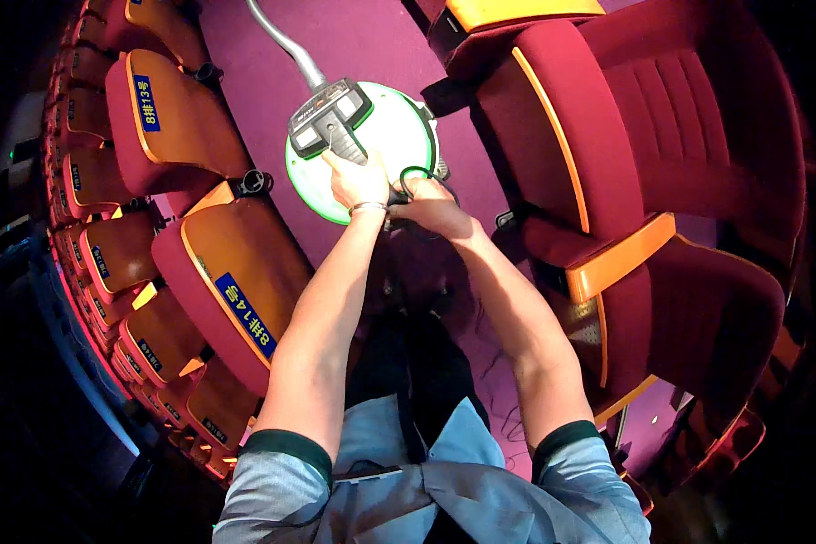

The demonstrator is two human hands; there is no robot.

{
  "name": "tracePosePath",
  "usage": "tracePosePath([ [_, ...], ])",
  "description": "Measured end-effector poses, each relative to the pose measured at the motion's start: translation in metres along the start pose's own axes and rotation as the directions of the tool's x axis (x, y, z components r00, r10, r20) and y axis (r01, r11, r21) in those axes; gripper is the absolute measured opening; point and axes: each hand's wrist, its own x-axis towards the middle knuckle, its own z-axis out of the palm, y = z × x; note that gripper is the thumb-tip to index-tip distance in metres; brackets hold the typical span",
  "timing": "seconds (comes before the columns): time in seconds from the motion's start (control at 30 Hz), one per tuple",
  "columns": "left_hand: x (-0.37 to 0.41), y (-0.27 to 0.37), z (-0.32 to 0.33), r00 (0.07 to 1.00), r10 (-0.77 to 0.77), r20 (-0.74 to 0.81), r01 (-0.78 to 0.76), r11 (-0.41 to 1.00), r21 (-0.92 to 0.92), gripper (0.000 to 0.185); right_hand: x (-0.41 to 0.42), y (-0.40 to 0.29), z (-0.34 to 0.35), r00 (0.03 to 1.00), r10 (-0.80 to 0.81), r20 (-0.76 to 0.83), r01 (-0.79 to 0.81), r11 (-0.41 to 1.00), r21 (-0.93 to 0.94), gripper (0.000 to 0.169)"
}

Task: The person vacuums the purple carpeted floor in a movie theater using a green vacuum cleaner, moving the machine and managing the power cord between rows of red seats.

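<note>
A round machine with a pale green top [404, 136], likely a vacuum cleaner, stands on the purple carpet in front of me. Over it lies a black and grey unit [330, 119] with a handle and two light panels, joined to a grey corrugated hose [299, 54]. My left hand [360, 180], a band at its wrist, grips the black handle. Close beside it, my right hand [428, 207] is closed around a looped black cable [418, 170]; its fingertips are partly hidden. Both hands are over the near edge of the green top.
Folding seats with wooden backs [245, 272] and numbered plates line the left of the aisle. Red upholstered seats [564, 129] with a wooden armrest [622, 258] line the right. A thin dark cable [496, 360] trails on the carpet near my legs. Cup holders [253, 182] stick out at left.
</note>
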Motion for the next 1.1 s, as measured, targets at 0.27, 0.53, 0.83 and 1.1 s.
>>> tracePosePath([
  [0.27, -0.001, 0.004, -0.001, 1.000, 0.000, -0.004, 0.000, 1.000, 0.003, 0.064, -0.003, -0.013, -0.009, 0.991, 0.119, 0.055, -0.115, 0.991, -0.070, 0.065],
  [0.53, 0.004, 0.003, -0.001, 1.000, 0.006, -0.014, -0.006, 0.999, -0.039, 0.058, 0.001, -0.016, -0.008, 0.989, 0.137, 0.048, -0.131, 0.985, -0.111, 0.071],
  [0.83, 0.003, 0.002, 0.000, 0.999, 0.027, -0.034, -0.028, 0.999, -0.040, 0.059, 0.009, -0.008, -0.006, 0.988, 0.095, 0.120, -0.089, 0.994, -0.055, 0.063],
  [1.1, 0.005, -0.002, 0.002, 1.000, 0.019, -0.023, -0.020, 0.998, -0.052, 0.062, 0.007, -0.005, -0.002, 1.000, -0.026, -0.001, 0.025, 0.983, -0.181, 0.053],
])
